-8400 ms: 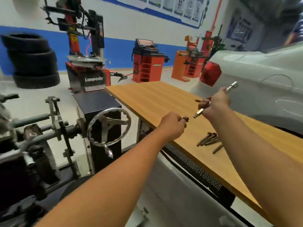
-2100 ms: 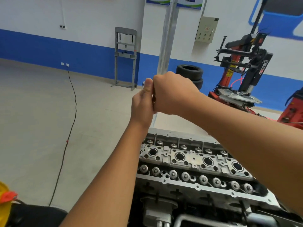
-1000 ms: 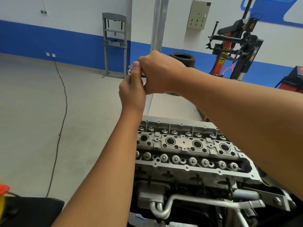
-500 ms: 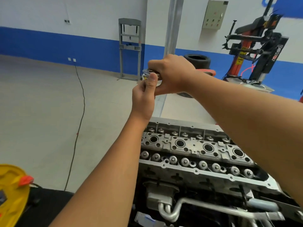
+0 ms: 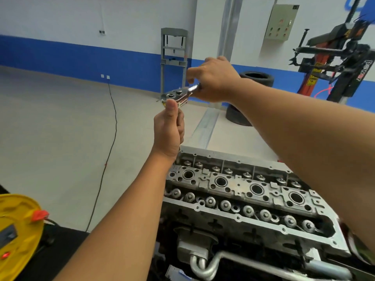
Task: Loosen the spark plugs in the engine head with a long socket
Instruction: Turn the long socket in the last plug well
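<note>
The grey engine head [image 5: 239, 218] lies below my arms, with a row of round spark plug wells [image 5: 220, 181] along its middle. Above it I hold a chrome ratchet wrench [image 5: 178, 94]. My right hand [image 5: 213, 80] grips its handle, the ratchet head pointing left. My left hand [image 5: 169, 126] is wrapped around the long socket under the ratchet head, thumb up against the head. The socket itself is almost wholly hidden inside that fist. The tool is well above the engine head and touches none of the wells.
A yellow cable reel [image 5: 16, 234] sits at the lower left. A black cable [image 5: 109, 138] runs across the floor. A tyre changer [image 5: 341, 63] and tyres [image 5: 256, 79] stand at the back right, a grey press frame [image 5: 174, 57] by the blue-striped wall.
My right hand has slid back along the handle, uncovering the ratchet head. My left hand stays under the head. Earlier I turned from the wooden bench to the engine.
</note>
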`<control>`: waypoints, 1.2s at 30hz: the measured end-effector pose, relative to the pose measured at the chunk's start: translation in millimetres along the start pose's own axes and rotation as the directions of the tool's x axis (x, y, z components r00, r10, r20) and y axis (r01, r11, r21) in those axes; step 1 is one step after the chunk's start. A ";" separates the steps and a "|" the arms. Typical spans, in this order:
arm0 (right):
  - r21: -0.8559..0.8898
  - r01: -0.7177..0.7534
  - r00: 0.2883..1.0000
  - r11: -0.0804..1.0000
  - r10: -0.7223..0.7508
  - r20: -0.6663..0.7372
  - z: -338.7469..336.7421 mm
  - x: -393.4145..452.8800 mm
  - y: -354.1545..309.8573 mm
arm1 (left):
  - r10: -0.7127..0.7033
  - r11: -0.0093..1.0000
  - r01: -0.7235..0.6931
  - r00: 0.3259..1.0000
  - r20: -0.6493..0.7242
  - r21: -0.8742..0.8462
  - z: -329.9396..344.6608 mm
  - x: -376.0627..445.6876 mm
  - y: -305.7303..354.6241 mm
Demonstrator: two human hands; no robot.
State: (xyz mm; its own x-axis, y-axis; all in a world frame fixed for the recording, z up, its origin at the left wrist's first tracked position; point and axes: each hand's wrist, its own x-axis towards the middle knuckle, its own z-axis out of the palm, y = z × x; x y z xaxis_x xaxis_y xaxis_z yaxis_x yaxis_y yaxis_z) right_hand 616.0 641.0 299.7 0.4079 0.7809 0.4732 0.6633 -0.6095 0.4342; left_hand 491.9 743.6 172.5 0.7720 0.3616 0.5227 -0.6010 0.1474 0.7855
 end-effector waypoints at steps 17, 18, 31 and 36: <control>0.098 -0.234 0.972 0.967 0.234 0.014 -32.7 -44.7 -67.8 | -0.038 0.997 0.045 0.991 -0.126 0.060 6.7 11.6 -2.3; 0.093 -0.193 0.981 0.977 0.195 -0.019 -27.4 -47.1 -61.5 | -0.030 0.997 0.037 0.995 -0.097 0.073 7.1 10.0 -4.1; 0.198 0.031 0.996 0.980 -0.013 -0.090 -25.7 -76.8 -46.6 | 0.013 0.994 -0.004 0.996 -0.087 0.111 11.2 9.5 -25.1; 0.068 -0.007 0.993 0.998 0.015 -0.115 -33.4 -81.9 -55.1 | 0.094 0.988 -0.084 0.993 -0.072 0.128 15.6 6.7 -25.8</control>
State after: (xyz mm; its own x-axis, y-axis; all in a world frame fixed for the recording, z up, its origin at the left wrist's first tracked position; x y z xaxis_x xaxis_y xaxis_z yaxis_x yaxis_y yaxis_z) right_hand 525.1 606.0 262.7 0.3428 0.7509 0.5644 0.7013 -0.6044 0.3781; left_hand 515.8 727.8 160.8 0.6952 0.4392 0.5691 -0.6325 -0.0024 0.7745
